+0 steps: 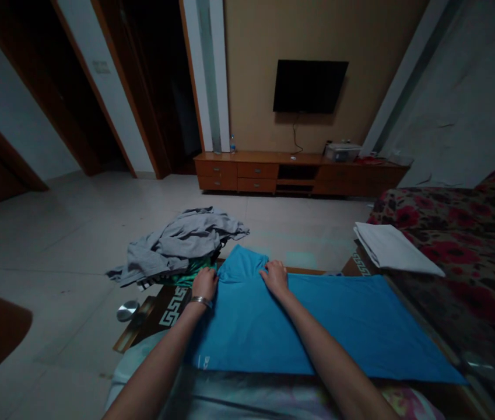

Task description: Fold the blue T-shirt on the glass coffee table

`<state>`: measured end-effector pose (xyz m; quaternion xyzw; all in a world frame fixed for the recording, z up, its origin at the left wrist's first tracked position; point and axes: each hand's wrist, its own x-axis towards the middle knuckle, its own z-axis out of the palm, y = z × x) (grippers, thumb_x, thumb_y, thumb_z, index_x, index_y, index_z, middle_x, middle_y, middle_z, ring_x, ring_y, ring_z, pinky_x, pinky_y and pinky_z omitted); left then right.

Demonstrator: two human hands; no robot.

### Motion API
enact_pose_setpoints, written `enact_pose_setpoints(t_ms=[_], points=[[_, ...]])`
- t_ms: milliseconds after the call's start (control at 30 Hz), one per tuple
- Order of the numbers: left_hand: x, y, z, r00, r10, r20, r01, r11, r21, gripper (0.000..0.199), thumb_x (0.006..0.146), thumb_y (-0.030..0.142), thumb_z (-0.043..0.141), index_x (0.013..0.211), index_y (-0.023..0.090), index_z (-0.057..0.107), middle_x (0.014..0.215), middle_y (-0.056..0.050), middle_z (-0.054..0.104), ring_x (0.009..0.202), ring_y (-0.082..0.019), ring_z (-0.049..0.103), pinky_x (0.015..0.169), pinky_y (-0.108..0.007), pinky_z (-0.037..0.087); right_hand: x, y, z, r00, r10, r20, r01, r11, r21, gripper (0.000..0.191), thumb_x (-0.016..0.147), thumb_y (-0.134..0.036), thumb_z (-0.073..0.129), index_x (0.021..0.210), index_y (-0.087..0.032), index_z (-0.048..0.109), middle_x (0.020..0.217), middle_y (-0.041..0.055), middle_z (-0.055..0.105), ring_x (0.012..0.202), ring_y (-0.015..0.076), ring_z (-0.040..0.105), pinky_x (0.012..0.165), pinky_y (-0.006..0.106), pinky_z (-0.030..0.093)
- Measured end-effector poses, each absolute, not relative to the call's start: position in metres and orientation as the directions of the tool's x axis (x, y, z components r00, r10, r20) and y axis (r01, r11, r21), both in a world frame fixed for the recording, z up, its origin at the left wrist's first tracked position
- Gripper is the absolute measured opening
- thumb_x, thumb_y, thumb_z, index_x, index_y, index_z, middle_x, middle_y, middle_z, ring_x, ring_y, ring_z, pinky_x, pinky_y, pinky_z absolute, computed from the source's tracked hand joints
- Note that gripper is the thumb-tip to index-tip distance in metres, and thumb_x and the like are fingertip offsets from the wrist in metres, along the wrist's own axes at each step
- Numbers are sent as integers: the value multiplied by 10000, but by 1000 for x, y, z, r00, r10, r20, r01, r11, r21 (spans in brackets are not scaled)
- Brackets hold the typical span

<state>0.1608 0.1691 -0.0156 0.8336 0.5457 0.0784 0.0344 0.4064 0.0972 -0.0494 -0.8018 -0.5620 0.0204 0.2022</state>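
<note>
A blue T-shirt (247, 326) lies spread across the table, its long lower part reaching to the right and small white lettering near its front left corner. At the far edge, a short sleeve flap (242, 262) sticks out between my hands. My left hand (206, 284), with a metal bracelet at the wrist, is closed on the cloth at the left end of that flap. My right hand (276, 277) pinches the fabric at the flap's right side. The fingertips of both hands are partly hidden by the cloth.
A heap of grey clothes (181, 242) with some green cloth lies at the table's far left. A folded white cloth (396, 249) rests to the right, beside a flowered sofa (457, 227). Farther back stands a low wooden cabinet (256, 170) under a wall television (311, 86).
</note>
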Motion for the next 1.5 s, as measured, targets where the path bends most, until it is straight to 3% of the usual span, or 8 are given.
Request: enact_pose_setpoints(t_ms=[267, 467, 700, 933, 1100, 1233, 1367, 1500], points=[[150, 194, -12, 429, 901, 66, 879, -434, 198, 198, 895, 277, 454, 848, 164, 610, 911, -70, 616, 866, -174, 566, 759, -246, 411, 410, 101, -59, 362, 888, 282, 883, -231, -409, 179, 881, -314, 547, 952, -176, 637, 1001, 118, 595, 996, 248, 482, 851, 355, 331], [130, 142, -2, 348, 927, 141, 909, -371, 192, 256, 921, 280, 369, 894, 153, 590, 959, -107, 591, 925, -218, 543, 797, -302, 404, 407, 99, -58, 373, 879, 298, 882, -237, -407, 156, 892, -286, 527, 921, -175, 634, 998, 146, 604, 985, 259, 483, 838, 370, 337], [102, 103, -10, 366, 931, -20, 918, -357, 170, 182, 877, 319, 487, 823, 176, 587, 904, -74, 620, 894, -212, 559, 764, -281, 386, 409, 101, -63, 385, 885, 262, 897, -293, -331, 155, 892, -301, 545, 930, -171, 618, 972, 136, 630, 961, 247, 526, 815, 348, 335], [93, 105, -10, 144, 986, -85, 984, -133, 119, 180, 898, 320, 453, 901, 183, 570, 946, -82, 647, 844, -205, 596, 664, -264, 362, 409, 101, -62, 366, 891, 268, 896, -259, -361, 169, 882, -312, 563, 953, -170, 624, 993, 135, 639, 974, 240, 530, 839, 343, 345], [106, 103, -2, 290, 954, 70, 946, -297, 129, 294, 927, 342, 385, 868, 172, 617, 965, -99, 623, 935, -206, 565, 792, -272, 386, 438, 73, -51, 347, 882, 320, 884, -194, -425, 356, 895, -374, 524, 1184, -173, 574, 1104, 121, 632, 1042, 233, 524, 874, 328, 362], [126, 110, -2, 295, 955, 24, 939, -294, 179, 322, 864, 454, 494, 781, 171, 624, 895, -101, 633, 917, -236, 568, 762, -283, 383, 496, 13, -53, 442, 816, 374, 860, -265, -437, 383, 915, -396, 443, 1175, -151, 582, 1113, 126, 630, 1049, 236, 523, 887, 340, 375], [139, 120, -6, 243, 967, -73, 934, -213, 288, 165, 769, 333, 612, 731, 175, 587, 825, -71, 652, 824, -209, 592, 678, -254, 370, 561, -63, -65, 526, 759, 383, 843, -405, -355, 384, 910, -397, 414, 1110, -138, 617, 1081, 133, 637, 1027, 253, 531, 882, 362, 393], [143, 125, -7, 188, 979, -75, 913, -146, 380, 41, 772, 219, 542, 768, 178, 548, 785, -42, 644, 763, -178, 592, 650, -243, 374, 610, -131, -79, 630, 692, 353, 776, -585, -238, 382, 894, -377, 409, 1094, -141, 633, 1073, 156, 632, 1016, 288, 544, 860, 400, 416]])
